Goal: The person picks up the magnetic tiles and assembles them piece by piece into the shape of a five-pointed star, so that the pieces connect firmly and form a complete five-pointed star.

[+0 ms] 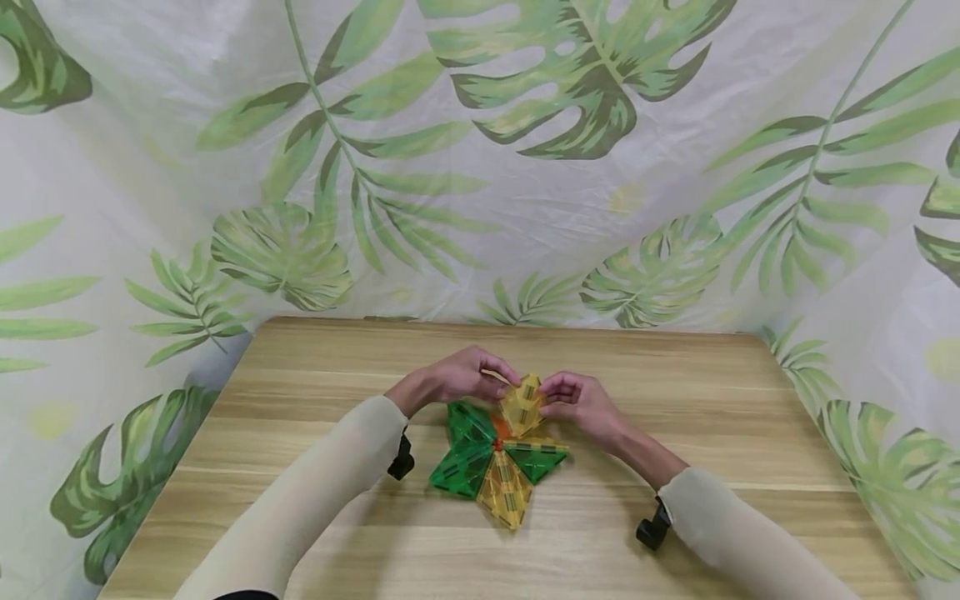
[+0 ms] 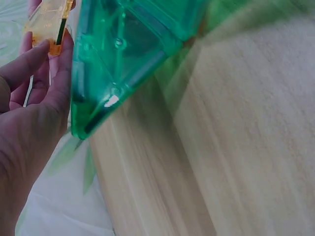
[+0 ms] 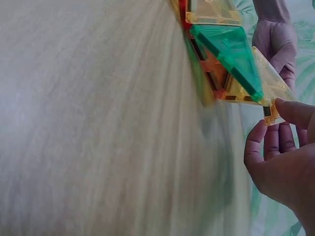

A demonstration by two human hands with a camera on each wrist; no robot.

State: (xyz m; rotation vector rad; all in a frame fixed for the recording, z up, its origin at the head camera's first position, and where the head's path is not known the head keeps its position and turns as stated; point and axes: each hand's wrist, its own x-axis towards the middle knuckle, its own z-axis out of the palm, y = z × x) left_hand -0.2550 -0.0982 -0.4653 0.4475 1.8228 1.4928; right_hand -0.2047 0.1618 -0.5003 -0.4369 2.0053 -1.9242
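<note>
A flower-like build of translucent magnetic tiles lies on the table, with green tiles [image 1: 467, 468] at the left, another green tile [image 1: 536, 461] at the right and a yellow tile [image 1: 507, 493] pointing to the front. At its back a yellow tile [image 1: 522, 407] stands up between both hands. The left hand [image 1: 463, 375] pinches this tile's left edge with thumb and fingers; the right hand [image 1: 588, 410] pinches the right edge. In the right wrist view, the thumb lies on the yellow tile [image 3: 273, 81] beside a green one [image 3: 231, 54]. A green tile [image 2: 115, 59] fills much of the left wrist view.
The wood-grain table [image 1: 337, 358] extends around the build. Behind and beside it hangs a pale cloth [image 1: 525, 217] printed with green leaves. Each wrist wears a small black camera, seen below the left sleeve [image 1: 330, 467] and the right sleeve [image 1: 735, 525].
</note>
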